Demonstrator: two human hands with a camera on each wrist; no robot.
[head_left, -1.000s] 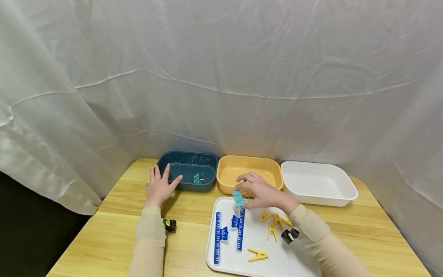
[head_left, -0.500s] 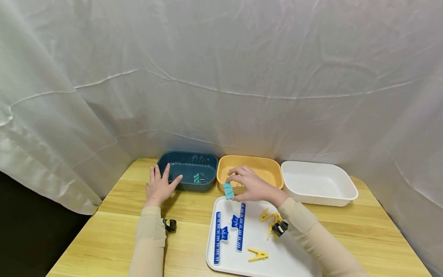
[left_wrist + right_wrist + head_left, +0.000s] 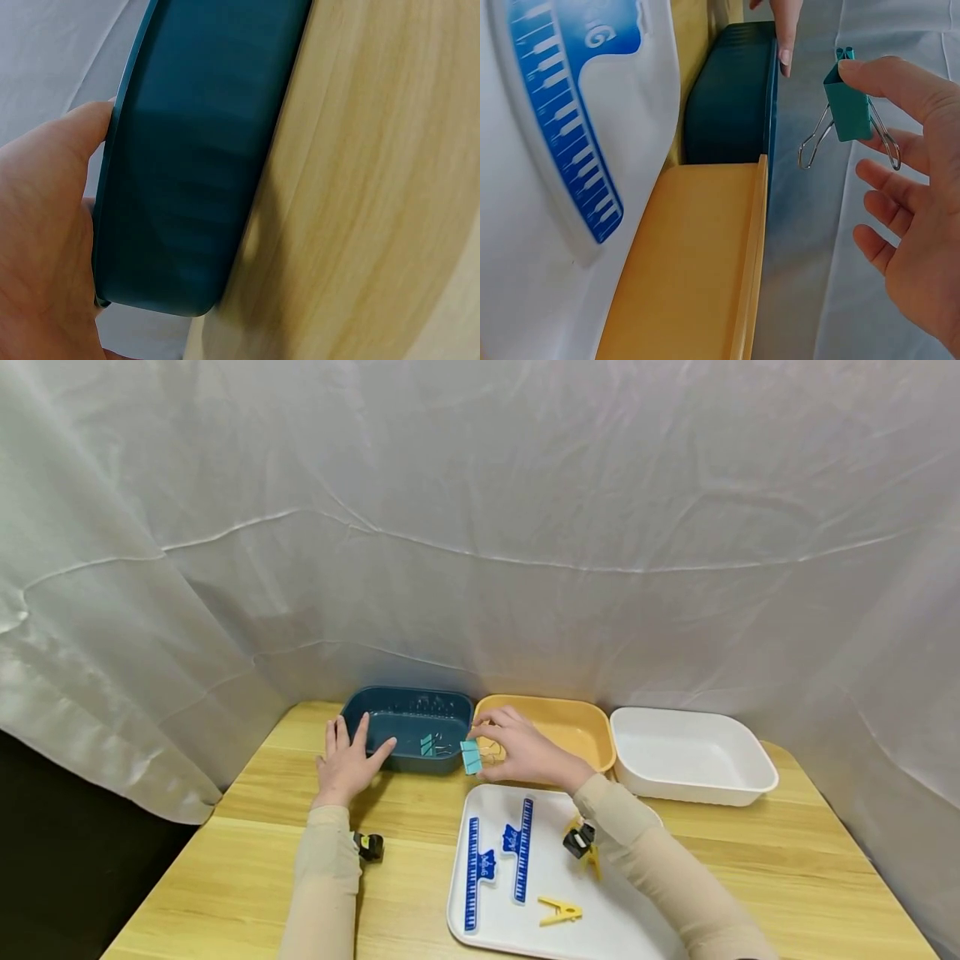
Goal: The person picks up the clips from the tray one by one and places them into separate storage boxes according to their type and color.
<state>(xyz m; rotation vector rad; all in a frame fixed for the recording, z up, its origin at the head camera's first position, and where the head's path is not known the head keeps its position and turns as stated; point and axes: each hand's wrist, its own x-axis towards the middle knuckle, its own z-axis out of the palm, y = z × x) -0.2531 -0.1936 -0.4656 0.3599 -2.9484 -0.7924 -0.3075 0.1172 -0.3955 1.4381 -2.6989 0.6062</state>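
A teal binder clip [image 3: 850,109] with silver wire handles is pinched between the thumb and a finger of my right hand [image 3: 525,753]. In the head view that hand is over the front left of the yellow bin [image 3: 570,710], with the clip close to the dark blue bin [image 3: 408,765]. My left hand [image 3: 348,768] rests spread on the near left rim of the blue bin, fingers straight. Another teal binder clip [image 3: 427,745] lies inside the blue bin.
A white tray [image 3: 540,935] holds two blue piano-pattern clips [image 3: 472,877] and yellow clothespins [image 3: 560,911], some hidden under my right wrist. A white bin [image 3: 693,752] stands right of the yellow one. A pale curtain [image 3: 480,527] hangs behind the wooden table [image 3: 247,860].
My right hand has moved left and a little away from me, carrying the binder clip from above the tray toward the blue bin. The left hand stays put.
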